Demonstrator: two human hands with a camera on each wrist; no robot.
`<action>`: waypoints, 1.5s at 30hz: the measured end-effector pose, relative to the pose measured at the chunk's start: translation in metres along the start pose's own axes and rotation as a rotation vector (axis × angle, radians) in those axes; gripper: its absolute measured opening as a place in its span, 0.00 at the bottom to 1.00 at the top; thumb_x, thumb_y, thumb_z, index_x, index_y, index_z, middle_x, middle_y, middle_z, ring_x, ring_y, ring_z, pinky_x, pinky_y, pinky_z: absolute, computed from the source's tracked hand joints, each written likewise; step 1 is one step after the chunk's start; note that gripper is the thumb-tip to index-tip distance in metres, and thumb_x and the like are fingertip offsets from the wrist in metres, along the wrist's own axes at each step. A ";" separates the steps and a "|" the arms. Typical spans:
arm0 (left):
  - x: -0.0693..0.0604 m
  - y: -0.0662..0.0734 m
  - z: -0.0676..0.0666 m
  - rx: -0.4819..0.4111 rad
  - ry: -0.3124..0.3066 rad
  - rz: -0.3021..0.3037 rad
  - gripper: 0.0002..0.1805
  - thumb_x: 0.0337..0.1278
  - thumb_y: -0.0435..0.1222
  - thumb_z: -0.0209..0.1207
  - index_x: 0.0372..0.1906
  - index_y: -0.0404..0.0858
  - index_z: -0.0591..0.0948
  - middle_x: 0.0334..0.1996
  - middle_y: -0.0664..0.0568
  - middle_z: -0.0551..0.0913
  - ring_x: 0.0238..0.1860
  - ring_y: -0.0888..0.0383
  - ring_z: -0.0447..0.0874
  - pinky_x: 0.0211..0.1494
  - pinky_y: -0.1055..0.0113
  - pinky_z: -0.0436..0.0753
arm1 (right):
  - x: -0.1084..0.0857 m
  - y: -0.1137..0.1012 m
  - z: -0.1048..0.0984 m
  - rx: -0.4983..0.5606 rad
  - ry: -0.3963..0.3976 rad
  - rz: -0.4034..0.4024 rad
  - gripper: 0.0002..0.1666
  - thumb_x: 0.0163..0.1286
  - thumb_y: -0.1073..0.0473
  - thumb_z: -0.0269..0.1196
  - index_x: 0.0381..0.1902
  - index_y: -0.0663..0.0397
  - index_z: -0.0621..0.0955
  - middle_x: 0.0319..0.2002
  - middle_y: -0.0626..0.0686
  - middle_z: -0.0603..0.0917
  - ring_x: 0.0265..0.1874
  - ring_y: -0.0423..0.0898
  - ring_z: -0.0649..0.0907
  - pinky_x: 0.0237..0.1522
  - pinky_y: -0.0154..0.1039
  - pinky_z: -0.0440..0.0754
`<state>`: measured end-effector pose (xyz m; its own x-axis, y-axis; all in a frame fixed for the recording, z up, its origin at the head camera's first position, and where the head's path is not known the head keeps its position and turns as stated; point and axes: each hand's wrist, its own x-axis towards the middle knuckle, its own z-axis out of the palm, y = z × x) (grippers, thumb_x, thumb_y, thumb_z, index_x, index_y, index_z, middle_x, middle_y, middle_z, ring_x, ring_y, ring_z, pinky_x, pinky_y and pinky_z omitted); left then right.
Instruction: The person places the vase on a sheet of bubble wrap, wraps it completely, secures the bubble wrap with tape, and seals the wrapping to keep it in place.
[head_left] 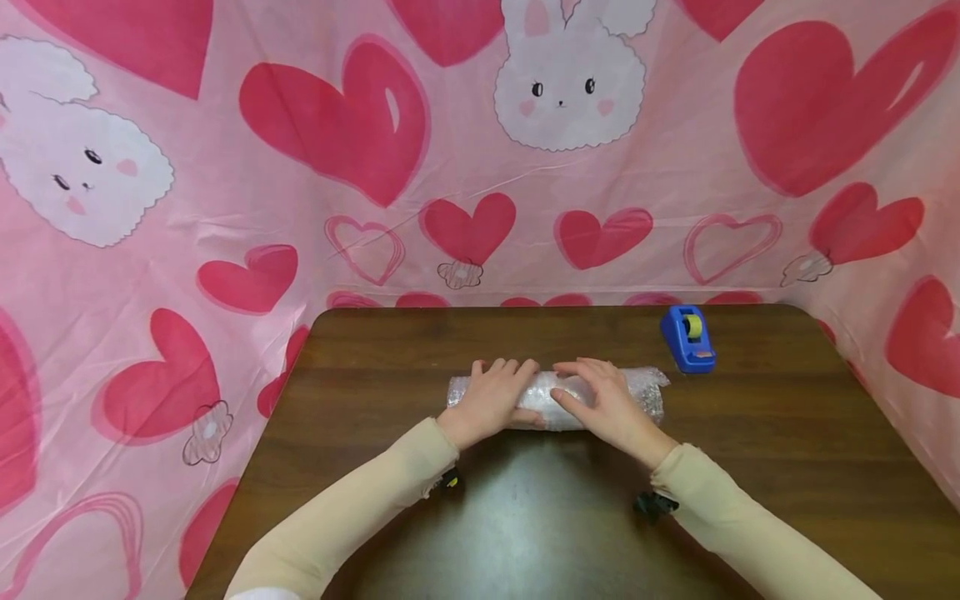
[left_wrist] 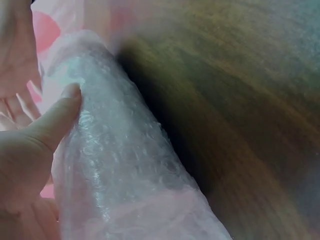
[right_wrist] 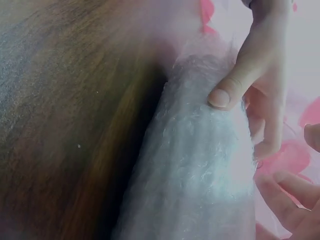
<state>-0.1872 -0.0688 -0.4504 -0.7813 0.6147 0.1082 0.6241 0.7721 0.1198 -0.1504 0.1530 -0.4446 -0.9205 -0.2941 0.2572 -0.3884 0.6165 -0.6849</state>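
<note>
A long bubble-wrapped bundle (head_left: 550,407) lies crosswise on the brown table (head_left: 390,500), its clear loose ends sticking out on both sides. What is inside cannot be made out. My left hand (head_left: 489,402) holds its left half, with fingers over the top and the thumb along the near side. That thumb presses on the plastic in the left wrist view. Over the right half is my right hand (head_left: 613,412), its fingers spread and loosely bent. In the right wrist view those fingers (right_wrist: 292,200) appear apart from the wrap (right_wrist: 195,150).
A blue tape dispenser (head_left: 690,340) with a yellowish roll stands behind the bundle, to the right. Pink cloth (head_left: 525,192) with hearts and rabbit faces hangs behind and at both sides of the table.
</note>
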 end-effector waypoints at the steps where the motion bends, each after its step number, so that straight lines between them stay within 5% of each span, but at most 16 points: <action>1: 0.000 -0.001 -0.001 -0.009 -0.001 0.003 0.43 0.53 0.66 0.68 0.68 0.47 0.72 0.56 0.49 0.84 0.57 0.49 0.80 0.58 0.43 0.74 | 0.001 0.000 -0.001 0.006 0.003 0.007 0.24 0.72 0.52 0.69 0.61 0.56 0.83 0.63 0.61 0.82 0.71 0.66 0.69 0.71 0.73 0.55; 7: 0.001 -0.003 -0.001 -0.022 0.014 0.007 0.38 0.54 0.66 0.67 0.64 0.49 0.76 0.54 0.48 0.81 0.56 0.49 0.76 0.56 0.45 0.74 | 0.003 0.000 0.000 0.018 0.005 0.026 0.22 0.71 0.51 0.70 0.59 0.54 0.85 0.63 0.61 0.82 0.73 0.65 0.68 0.71 0.75 0.53; 18: 0.003 -0.009 0.006 -0.123 0.097 0.013 0.39 0.56 0.61 0.68 0.68 0.46 0.79 0.48 0.52 0.82 0.48 0.53 0.76 0.46 0.57 0.75 | 0.003 0.008 0.012 -0.096 0.051 -0.109 0.23 0.69 0.55 0.72 0.60 0.56 0.86 0.59 0.59 0.86 0.72 0.67 0.69 0.71 0.77 0.45; 28: 0.004 -0.011 0.009 -0.173 0.129 0.000 0.40 0.56 0.61 0.68 0.70 0.48 0.73 0.54 0.51 0.83 0.52 0.51 0.79 0.48 0.55 0.77 | 0.003 0.018 0.019 -0.164 0.065 -0.165 0.25 0.67 0.52 0.73 0.60 0.54 0.86 0.62 0.57 0.85 0.72 0.67 0.70 0.73 0.74 0.43; 37: 0.000 -0.005 0.007 -0.140 0.117 0.028 0.36 0.62 0.59 0.65 0.72 0.52 0.72 0.59 0.45 0.77 0.56 0.48 0.77 0.49 0.49 0.78 | -0.003 0.026 0.016 -0.235 0.028 -0.190 0.30 0.66 0.51 0.74 0.64 0.50 0.84 0.70 0.65 0.76 0.76 0.73 0.60 0.73 0.74 0.46; 45: -0.001 -0.006 0.005 -0.149 0.074 0.074 0.32 0.69 0.55 0.62 0.75 0.56 0.73 0.62 0.49 0.76 0.57 0.49 0.74 0.51 0.47 0.76 | -0.005 0.040 0.020 -0.215 0.112 -0.390 0.29 0.62 0.57 0.75 0.62 0.52 0.85 0.66 0.63 0.79 0.70 0.69 0.69 0.68 0.74 0.57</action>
<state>-0.1902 -0.0736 -0.4563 -0.7338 0.6511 0.1938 0.6787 0.6895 0.2529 -0.1602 0.1645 -0.4864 -0.6980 -0.4610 0.5481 -0.6961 0.6165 -0.3679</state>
